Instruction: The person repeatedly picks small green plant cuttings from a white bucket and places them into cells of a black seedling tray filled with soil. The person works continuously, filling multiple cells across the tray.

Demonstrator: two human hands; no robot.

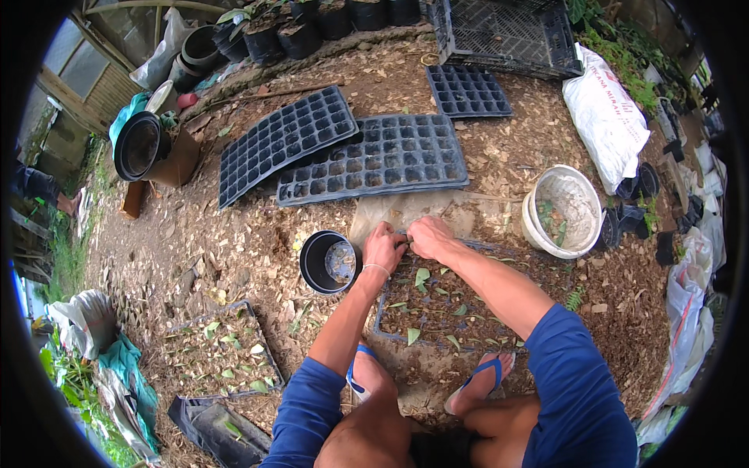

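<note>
A seedling tray filled with dark growing medium lies in front of my feet. Small green leaf cuttings stand and lean in its cells. At the tray's far left corner, my left hand and my right hand almost meet, fingers bent low. A small dark piece shows between their fingertips; what it is, and which hand grips it, is hidden. Just left of my left hand stands a black plastic pot with pale bits on its bottom.
Two black cell trays overlap beyond my hands. A white bucket with some leaves inside stands right. Another planted tray lies left. Farther off are a black crate, a printed white sack and another person's limb.
</note>
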